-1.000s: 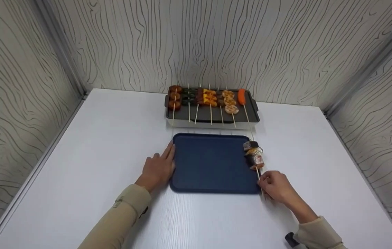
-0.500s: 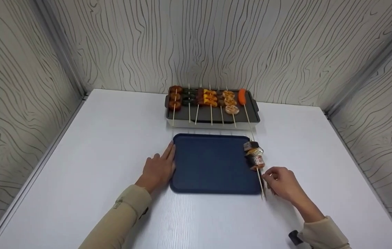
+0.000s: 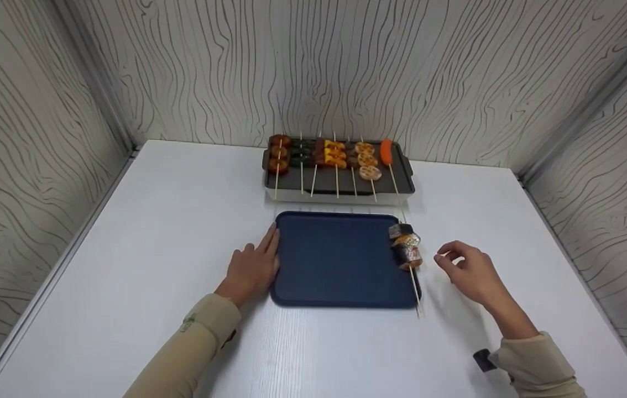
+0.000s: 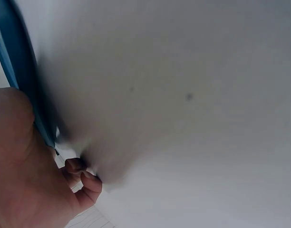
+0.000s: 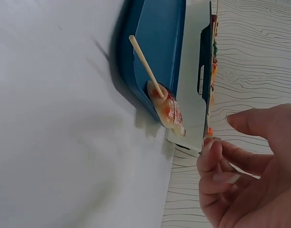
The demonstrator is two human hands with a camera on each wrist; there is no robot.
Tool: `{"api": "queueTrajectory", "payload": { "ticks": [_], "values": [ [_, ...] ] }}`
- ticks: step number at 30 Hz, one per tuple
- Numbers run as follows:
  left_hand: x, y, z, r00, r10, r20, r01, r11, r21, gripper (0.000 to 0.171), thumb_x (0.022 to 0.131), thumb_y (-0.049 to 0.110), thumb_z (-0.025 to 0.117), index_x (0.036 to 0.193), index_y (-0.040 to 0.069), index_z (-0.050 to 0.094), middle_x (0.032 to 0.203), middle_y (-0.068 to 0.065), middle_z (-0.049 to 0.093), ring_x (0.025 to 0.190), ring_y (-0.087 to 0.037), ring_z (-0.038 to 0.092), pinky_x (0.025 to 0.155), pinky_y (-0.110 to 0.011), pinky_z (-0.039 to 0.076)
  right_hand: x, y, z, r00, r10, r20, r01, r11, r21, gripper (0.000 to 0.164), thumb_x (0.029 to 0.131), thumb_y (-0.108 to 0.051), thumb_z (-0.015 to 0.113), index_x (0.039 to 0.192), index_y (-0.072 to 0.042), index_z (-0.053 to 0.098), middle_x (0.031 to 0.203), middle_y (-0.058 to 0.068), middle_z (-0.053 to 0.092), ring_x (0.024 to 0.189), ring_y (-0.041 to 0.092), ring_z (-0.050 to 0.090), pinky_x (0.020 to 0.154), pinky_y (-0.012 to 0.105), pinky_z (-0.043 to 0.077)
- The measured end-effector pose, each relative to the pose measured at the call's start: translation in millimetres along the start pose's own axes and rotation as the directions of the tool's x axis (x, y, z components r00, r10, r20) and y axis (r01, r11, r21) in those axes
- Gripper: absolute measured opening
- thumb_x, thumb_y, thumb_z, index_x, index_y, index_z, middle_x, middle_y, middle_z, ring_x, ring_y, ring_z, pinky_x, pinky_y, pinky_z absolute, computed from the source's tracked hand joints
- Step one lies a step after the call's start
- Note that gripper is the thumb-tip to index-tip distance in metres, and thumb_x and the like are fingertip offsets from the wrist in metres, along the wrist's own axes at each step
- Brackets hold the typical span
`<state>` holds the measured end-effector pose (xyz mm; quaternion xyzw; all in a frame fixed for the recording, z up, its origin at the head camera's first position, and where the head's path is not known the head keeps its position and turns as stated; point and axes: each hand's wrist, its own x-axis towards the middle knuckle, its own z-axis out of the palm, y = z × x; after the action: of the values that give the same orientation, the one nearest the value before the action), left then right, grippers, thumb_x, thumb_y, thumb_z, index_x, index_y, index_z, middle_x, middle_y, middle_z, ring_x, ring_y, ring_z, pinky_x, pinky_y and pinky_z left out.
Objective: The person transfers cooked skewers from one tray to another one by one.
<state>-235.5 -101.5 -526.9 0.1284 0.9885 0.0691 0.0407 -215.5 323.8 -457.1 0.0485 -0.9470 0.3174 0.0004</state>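
Observation:
A dark blue tray (image 3: pixel 341 260) lies on the white table. My left hand (image 3: pixel 252 272) rests against the tray's left edge, its fingers along the rim. Over the tray's right rim lies a skewer of fish chunks (image 3: pixel 408 255), its bare stick end sticking out past the front edge. To the right of that skewer hovers my right hand (image 3: pixel 469 273), apart from it, with nothing between thumb and loosely bent fingers. The right wrist view shows the fish skewer (image 5: pixel 167 107) on the tray's rim, with a gap to the right hand (image 5: pixel 250 166).
Behind the tray stands a grill (image 3: pixel 324 185) with a dark plate. Across it lie several skewers, among them lotus root slices (image 3: pixel 369 172) and an orange-red sausage (image 3: pixel 386 152), whose stick reaches forward to the tray's corner. Patterned walls (image 3: pixel 313 72) enclose the table.
My right hand has let go of the fish skewer's stick and moved away to the right and a little back. The left hand and the tray have stayed in place.

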Motion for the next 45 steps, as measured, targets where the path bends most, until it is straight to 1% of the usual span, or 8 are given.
{"api": "queueTrajectory", "payload": {
  "ticks": [6,13,17,20,26,33,39,45],
  "values": [
    [1.9,-1.0,1.3,1.000,-0.006,0.007,0.006,1.000,-0.003,0.058,0.111,0.031,0.038,0.164,0.010,0.025,0.172,-0.001,0.018,0.094,-0.032,0.057,0.077,-0.049,0.050,21.2,-1.4,-15.9,0.999,-0.031,-0.015,0.030,0.999,-0.022,0.034,0.104,-0.025,0.060,0.121,0.004,0.064,0.101,0.014,0.068,0.066,0.014,0.060,0.057,0.029,0.047],
    [2.7,-1.2,2.5,1.000,-0.004,0.009,0.004,1.000,-0.008,0.059,0.111,0.032,0.038,0.164,0.010,0.024,0.172,0.000,0.017,0.097,-0.033,0.057,0.078,-0.049,0.049,55.4,-5.0,-36.1,0.999,-0.026,-0.020,0.026,1.000,0.006,0.039,0.106,-0.026,0.056,0.125,0.006,0.062,0.102,0.018,0.070,0.069,0.016,0.062,0.061,0.027,0.049],
    [2.3,-1.1,2.3,1.000,-0.004,0.004,0.004,1.000,-0.019,0.059,0.111,0.032,0.039,0.164,0.010,0.024,0.172,0.000,0.017,0.096,-0.032,0.057,0.076,-0.048,0.048,75.8,-6.1,-42.0,0.999,-0.036,-0.026,0.037,0.999,0.032,0.040,0.105,-0.027,0.056,0.126,0.007,0.061,0.103,0.020,0.070,0.068,0.015,0.062,0.061,0.026,0.049],
    [2.4,-0.7,0.9,1.000,-0.009,0.020,0.009,1.000,-0.007,0.059,0.111,0.033,0.037,0.164,0.011,0.023,0.172,0.000,0.015,0.098,-0.031,0.057,0.078,-0.048,0.049,89.4,-6.0,-43.1,0.998,-0.054,-0.027,0.054,0.998,0.027,0.040,0.105,-0.025,0.056,0.127,0.008,0.061,0.103,0.022,0.070,0.067,0.018,0.064,0.060,0.027,0.048],
    [3.0,0.0,-1.6,0.999,-0.014,0.044,0.014,1.000,0.010,0.059,0.112,0.033,0.035,0.165,0.012,0.021,0.173,0.001,0.013,0.101,-0.031,0.057,0.081,-0.048,0.049,112.6,-6.0,-38.4,0.999,-0.041,0.010,0.040,0.999,0.022,0.037,0.105,-0.021,0.056,0.127,0.008,0.060,0.103,0.023,0.069,0.066,0.018,0.063,0.057,0.027,0.047],
    [2.1,0.7,1.1,1.000,-0.015,0.010,0.015,1.000,-0.001,0.058,0.111,0.032,0.037,0.164,0.012,0.024,0.172,0.001,0.016,0.095,-0.029,0.056,0.077,-0.045,0.048,132.0,-6.5,-25.7,0.993,-0.009,0.117,-0.003,0.995,0.101,0.035,0.104,-0.020,0.056,0.123,0.009,0.063,0.097,0.016,0.068,0.067,0.016,0.063,0.056,0.029,0.051],
    [1.5,1.2,2.4,1.000,-0.010,-0.008,0.010,1.000,-0.012,0.058,0.111,0.031,0.038,0.164,0.011,0.025,0.172,0.000,0.018,0.096,-0.030,0.056,0.076,-0.045,0.048,140.9,-4.9,-11.3,0.976,-0.019,0.215,-0.018,0.985,0.172,0.037,0.105,-0.019,0.056,0.124,0.013,0.063,0.100,0.018,0.070,0.072,0.016,0.063,0.059,0.027,0.052],
    [1.7,0.6,1.2,1.000,-0.007,-0.020,0.007,1.000,-0.001,0.058,0.110,0.030,0.040,0.163,0.011,0.028,0.171,-0.001,0.020,0.096,-0.030,0.057,0.075,-0.045,0.048,148.5,-3.5,2.7,0.969,-0.026,0.247,-0.047,0.957,0.287,0.039,0.106,-0.016,0.055,0.126,0.016,0.059,0.104,0.021,0.069,0.070,0.012,0.060,0.059,0.027,0.050]
  ]
}}
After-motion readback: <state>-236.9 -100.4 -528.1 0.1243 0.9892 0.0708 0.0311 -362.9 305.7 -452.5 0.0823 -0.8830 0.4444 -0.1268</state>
